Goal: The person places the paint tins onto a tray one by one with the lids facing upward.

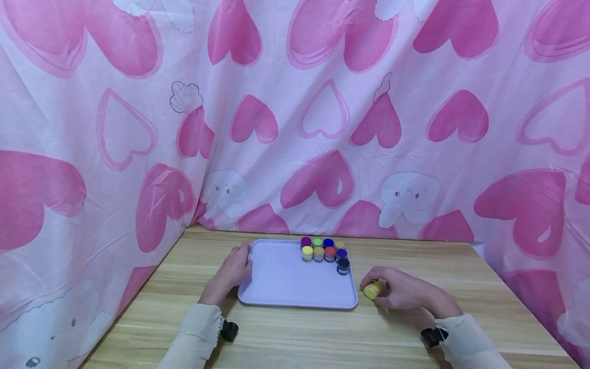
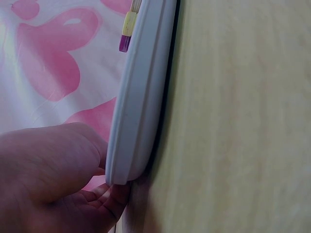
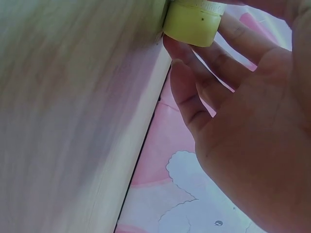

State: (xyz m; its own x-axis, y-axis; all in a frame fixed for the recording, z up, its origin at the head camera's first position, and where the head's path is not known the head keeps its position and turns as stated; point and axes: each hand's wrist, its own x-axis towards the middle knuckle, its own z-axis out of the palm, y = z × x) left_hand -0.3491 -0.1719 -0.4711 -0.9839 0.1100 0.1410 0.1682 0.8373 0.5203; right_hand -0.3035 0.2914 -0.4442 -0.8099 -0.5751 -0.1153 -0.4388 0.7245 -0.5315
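Observation:
A pale lilac tray (image 1: 290, 279) lies on the table, and my left hand (image 1: 236, 266) grips its left edge. In the left wrist view the fingers of that hand (image 2: 63, 170) curl at the corner of the tray (image 2: 138, 97). To the right of the tray, my right hand (image 1: 401, 288) holds a small jar with a yellow lid (image 1: 372, 290), tipped on its side at the tabletop. The right wrist view shows the jar's yellow lid (image 3: 192, 24) between the thumb and fingers of the right hand (image 3: 252, 111). The jar's body is mostly hidden.
Several small jars with coloured lids cluster in the tray's back right corner, among them a red-lidded jar (image 1: 329, 253) and a black-lidded jar (image 1: 343, 266). The wooden table (image 1: 295, 338) meets a pink heart-patterned curtain (image 1: 318, 118) at the back and sides.

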